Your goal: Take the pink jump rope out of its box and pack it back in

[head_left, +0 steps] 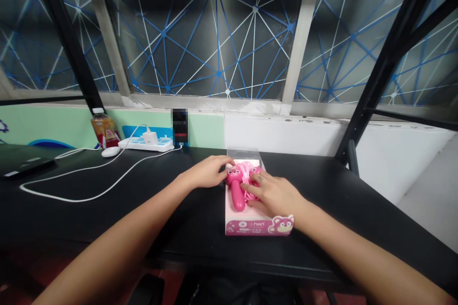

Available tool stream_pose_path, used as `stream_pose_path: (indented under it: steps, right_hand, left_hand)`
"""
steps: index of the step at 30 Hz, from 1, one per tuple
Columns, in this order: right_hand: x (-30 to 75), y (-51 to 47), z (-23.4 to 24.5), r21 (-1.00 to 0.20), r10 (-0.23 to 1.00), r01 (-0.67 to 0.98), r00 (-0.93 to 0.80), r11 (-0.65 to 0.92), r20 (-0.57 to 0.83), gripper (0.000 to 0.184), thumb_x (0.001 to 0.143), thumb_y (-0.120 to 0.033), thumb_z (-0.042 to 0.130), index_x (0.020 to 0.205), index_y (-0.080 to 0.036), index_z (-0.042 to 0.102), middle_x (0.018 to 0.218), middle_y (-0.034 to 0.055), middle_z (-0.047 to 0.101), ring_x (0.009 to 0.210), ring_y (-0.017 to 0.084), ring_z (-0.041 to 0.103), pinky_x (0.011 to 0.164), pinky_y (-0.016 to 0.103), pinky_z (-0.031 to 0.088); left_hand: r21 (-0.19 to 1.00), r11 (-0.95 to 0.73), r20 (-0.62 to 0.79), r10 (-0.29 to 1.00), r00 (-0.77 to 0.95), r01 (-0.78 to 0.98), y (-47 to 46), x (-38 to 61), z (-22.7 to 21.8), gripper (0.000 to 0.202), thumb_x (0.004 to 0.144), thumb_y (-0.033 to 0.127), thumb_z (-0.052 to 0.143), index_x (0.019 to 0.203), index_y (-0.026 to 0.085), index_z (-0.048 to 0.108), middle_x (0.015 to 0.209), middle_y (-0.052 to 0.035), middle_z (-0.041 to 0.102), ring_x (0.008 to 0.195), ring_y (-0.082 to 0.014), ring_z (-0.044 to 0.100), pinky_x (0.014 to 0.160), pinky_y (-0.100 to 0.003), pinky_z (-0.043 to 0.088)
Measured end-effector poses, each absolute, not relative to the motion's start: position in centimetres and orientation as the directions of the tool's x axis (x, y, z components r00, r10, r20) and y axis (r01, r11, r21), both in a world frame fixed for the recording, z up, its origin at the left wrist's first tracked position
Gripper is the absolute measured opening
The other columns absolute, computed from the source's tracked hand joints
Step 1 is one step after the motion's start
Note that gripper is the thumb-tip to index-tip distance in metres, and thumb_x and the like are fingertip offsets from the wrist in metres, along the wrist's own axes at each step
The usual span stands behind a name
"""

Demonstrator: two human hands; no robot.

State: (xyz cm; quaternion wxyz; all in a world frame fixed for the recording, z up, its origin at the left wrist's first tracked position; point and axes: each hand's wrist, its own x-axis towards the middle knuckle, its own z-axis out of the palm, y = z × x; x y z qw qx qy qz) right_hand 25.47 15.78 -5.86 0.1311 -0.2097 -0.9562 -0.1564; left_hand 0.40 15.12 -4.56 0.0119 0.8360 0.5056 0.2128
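A pink jump rope (246, 174) lies in an open box (232, 227) near the middle of the desk. Its left handle (238, 195) has a bear-head top, and the light pink cord is bundled beside it. My left hand (207, 171) is at the far left edge of the box, thumb and fingers curled round that corner. Over the bundled cord and the second handle, my right hand (277, 195) has its fingers bent onto the rope. That second handle is mostly hidden under the right hand. A clear plastic cover (245, 153) shows at the box's far end.
On the black desk (193, 228), a white cable (75, 199) loops at left. Behind it are a power strip (162, 143), a white mouse (110, 151), a drink bottle (105, 128) and a blurred dark phone-like device (180, 126). Black frame posts (372, 76) stand at both sides.
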Motion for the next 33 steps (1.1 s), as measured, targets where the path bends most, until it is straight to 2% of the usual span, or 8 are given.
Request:
stream_pose_path:
  steps: [5, 8, 11, 16, 18, 23, 28, 33]
  right_hand:
    - [25.3, 16.8, -6.4, 0.229, 0.391, 0.484, -0.85, 0.844, 0.354, 0.032, 0.093, -0.033, 0.054, 0.121, -0.019, 0.062, 0.111, 0.0154, 0.062, 0.105, 0.029, 0.057, 0.069, 0.036, 0.053]
    - [25.7, 16.7, -5.8, 0.206, 0.329, 0.399, -0.893, 0.893, 0.307, 0.032, 0.093, -0.029, 0.053, 0.123, -0.02, 0.061, 0.106, 0.0129, 0.062, 0.098, 0.027, 0.059, 0.074, 0.038, 0.052]
    - [26.3, 15.5, -4.6, 0.142, 0.25, 0.302, -0.922, 0.943, 0.296, 0.032, 0.095, -0.035, 0.048, 0.123, -0.023, 0.06, 0.104, 0.0104, 0.061, 0.094, 0.025, 0.059, 0.074, 0.037, 0.049]
    - [26.5, 13.0, -3.9, -0.178, 0.136, 0.106, -0.978, 0.978, 0.161, 0.044, 0.084, -0.057, 0.061, 0.114, -0.025, 0.066, 0.098, 0.0027, 0.067, 0.083, 0.018, 0.062, 0.071, 0.029, 0.045]
    - [26.3, 12.6, -4.2, -0.246, 0.122, 0.086, -0.983, 0.965, 0.135, 0.05, 0.075, -0.06, 0.068, 0.111, -0.026, 0.067, 0.099, 0.0021, 0.068, 0.086, 0.019, 0.063, 0.072, 0.029, 0.044]
    - [26.2, 12.5, -4.6, -0.264, 0.148, 0.109, -0.98, 0.958, 0.133, 0.049, 0.073, -0.057, 0.071, 0.11, -0.024, 0.068, 0.103, 0.0034, 0.066, 0.094, 0.021, 0.062, 0.077, 0.031, 0.044]
    - [26.2, 12.6, -4.3, -0.264, 0.141, 0.102, -0.981, 0.959, 0.132, 0.047, 0.074, -0.054, 0.071, 0.11, -0.024, 0.068, 0.104, 0.0027, 0.065, 0.095, 0.02, 0.061, 0.078, 0.03, 0.044]
    - [26.1, 12.6, -4.4, -0.269, 0.136, 0.097, -0.982, 0.958, 0.131, 0.048, 0.074, -0.054, 0.071, 0.111, -0.023, 0.068, 0.104, 0.0036, 0.065, 0.096, 0.021, 0.061, 0.078, 0.031, 0.044]
  left_hand:
    - [0.228, -0.519, 0.328, 0.838, 0.437, 0.824, 14.6, 1.0, -3.9, 0.036, 0.085, 0.018, 0.052, 0.12, 0.021, 0.062, 0.127, -0.0064, 0.064, 0.115, -0.0221, 0.059, 0.101, -0.037, 0.043]
    - [0.245, -0.494, 0.35, 0.847, 0.399, 0.834, 14.5, 1.5, -3.9, 0.032, 0.083, 0.017, 0.054, 0.113, 0.021, 0.065, 0.123, -0.0064, 0.066, 0.113, -0.0228, 0.061, 0.1, -0.037, 0.044]
    - [0.253, -0.479, 0.388, 0.846, 0.365, 0.841, 14.5, 1.6, -4.2, 0.027, 0.083, 0.016, 0.052, 0.107, 0.021, 0.064, 0.124, -0.0069, 0.064, 0.113, -0.0227, 0.059, 0.1, -0.036, 0.044]
    - [0.249, -0.463, 0.376, 0.856, 0.356, 0.851, 14.8, 1.4, -4.7, 0.026, 0.085, 0.018, 0.049, 0.108, 0.022, 0.06, 0.119, -0.0061, 0.064, 0.095, -0.0199, 0.063, 0.086, -0.033, 0.048]
    - [0.253, -0.462, 0.362, 0.86, 0.36, 0.85, 14.8, 1.3, -4.8, 0.026, 0.086, 0.02, 0.049, 0.109, 0.022, 0.059, 0.114, -0.0055, 0.065, 0.091, -0.0195, 0.063, 0.083, -0.032, 0.048]
    - [0.276, -0.48, 0.338, 0.86, 0.383, 0.833, 14.8, 1.1, -4.8, 0.029, 0.083, 0.023, 0.055, 0.112, 0.023, 0.056, 0.122, -0.0066, 0.062, 0.104, -0.0222, 0.06, 0.09, -0.033, 0.046]
    - [0.291, -0.481, 0.347, 0.859, 0.377, 0.827, 14.9, 1.0, -4.8, 0.029, 0.085, 0.019, 0.05, 0.113, 0.022, 0.056, 0.12, -0.006, 0.062, 0.097, -0.0195, 0.062, 0.085, -0.031, 0.047]
    - [0.31, -0.466, 0.322, 0.871, 0.37, 0.829, 14.6, 1.1, -4.3, 0.028, 0.088, 0.026, 0.05, 0.115, 0.021, 0.057, 0.122, -0.0075, 0.062, 0.097, -0.0205, 0.062, 0.087, -0.033, 0.047]
